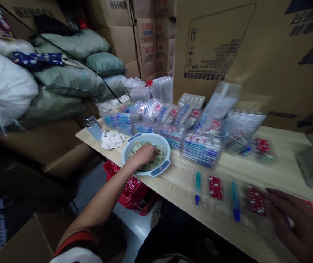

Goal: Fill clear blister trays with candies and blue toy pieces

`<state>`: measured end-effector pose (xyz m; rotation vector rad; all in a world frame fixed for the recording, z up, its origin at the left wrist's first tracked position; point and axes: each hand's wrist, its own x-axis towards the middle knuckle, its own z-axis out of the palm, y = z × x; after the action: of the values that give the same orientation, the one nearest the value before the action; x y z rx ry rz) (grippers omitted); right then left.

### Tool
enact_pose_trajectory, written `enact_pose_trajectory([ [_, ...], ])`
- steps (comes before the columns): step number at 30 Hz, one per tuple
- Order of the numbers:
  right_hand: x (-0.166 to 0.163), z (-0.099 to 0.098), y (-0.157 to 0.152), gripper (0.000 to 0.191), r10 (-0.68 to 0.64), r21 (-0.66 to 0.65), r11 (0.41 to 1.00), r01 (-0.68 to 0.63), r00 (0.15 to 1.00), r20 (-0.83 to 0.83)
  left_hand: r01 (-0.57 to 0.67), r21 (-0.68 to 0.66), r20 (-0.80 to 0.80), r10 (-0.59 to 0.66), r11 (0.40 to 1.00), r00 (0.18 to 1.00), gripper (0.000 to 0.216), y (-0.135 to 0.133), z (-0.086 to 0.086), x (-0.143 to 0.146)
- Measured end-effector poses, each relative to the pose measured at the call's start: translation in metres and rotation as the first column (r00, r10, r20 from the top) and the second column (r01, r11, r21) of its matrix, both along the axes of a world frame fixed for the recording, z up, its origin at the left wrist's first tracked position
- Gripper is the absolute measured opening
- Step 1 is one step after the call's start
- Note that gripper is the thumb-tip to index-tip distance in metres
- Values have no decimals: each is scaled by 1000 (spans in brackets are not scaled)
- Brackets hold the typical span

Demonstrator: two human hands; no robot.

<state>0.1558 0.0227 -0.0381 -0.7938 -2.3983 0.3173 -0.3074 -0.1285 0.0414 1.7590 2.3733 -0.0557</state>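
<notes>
Right, the step in hand looks like picking out a portion: your bare left hand is down in the round, light-blue plastic bowl, in among the small teal-and-tan pieces. The bowl sits by the near edge of the pale wooden table, left of the line of clear plastic trays. Next move calls for a sure pinch on the pieces and a lift clear of the rim, I'd judge.

Pose: your left forearm reaches up from the near left, wrist over the bowl's near rim, back of the hand up, fingers curled downward. Fingertips are hidden, so can't tell if you've grasped anything.

Your bare right hand is at the near right, over the trays' right end, fingers stretched left beside a red patterned packet. Something pale shows near the thumb; blurred, can't tell if you grip it.

Teal-and-blue marker-like pens lie in the trays too. Stacked, filled clear plastic packs stand on the far side; crumpled white cloth left of the bowl.
</notes>
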Motion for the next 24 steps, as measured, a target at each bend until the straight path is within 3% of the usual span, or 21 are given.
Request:
enact_pose_trajectory([
  [3, -51, 21, -23, 32, 127, 20, 992, -128, 991, 51, 97, 18, 16, -98, 995, 995, 30, 14, 4, -1],
  [5, -91, 38, -42, 32, 183, 17, 983, -183, 983, -11, 135, 12, 34, -136, 991, 990, 25, 21, 3, 0],
  [8, -149, 59, -63, 35, 324, -18, 946, -325, 945, -46, 99, 67, 113, -106, 993, 988, 15, 21, -2, -3],
  [11, -205, 77, -71, 38, 459, -119, 879, -461, 887, -45, -49, 228, 367, -39, 973, 929, 9, 6, -7, -15],
  [13, -245, 87, -72, 37, 448, -209, 870, -446, 893, -41, -264, 258, 643, 39, 929, 765, 7, -7, -9, -23],
  [15, -287, 93, -74, 36, 356, -321, 885, -339, 934, -3, -474, 187, 873, 76, 860, 482, 13, -19, -11, -30],
  [17, -327, 94, -78, 34, 251, -434, 879, -196, 965, 72, -614, 114, 972, 39, 781, 230, 26, -28, -13, -33],
  [18, -345, 92, -81, 33, 212, -481, 866, -135, 971, 109, -666, 94, 989, 9, 740, 149, 31, -31, -14, -34],
  [21, -384, 76, -88, 26, 161, -574, 817, -51, 977, 142, -780, 72, 997, -58, 622, 45, 30, -37, -19, -36],
  [24, -400, 50, -87, 9, 150, -661, 742, -111, 989, 2, -831, 80, 996, -84, 551, 40, 23, -39, -24, -37],
])
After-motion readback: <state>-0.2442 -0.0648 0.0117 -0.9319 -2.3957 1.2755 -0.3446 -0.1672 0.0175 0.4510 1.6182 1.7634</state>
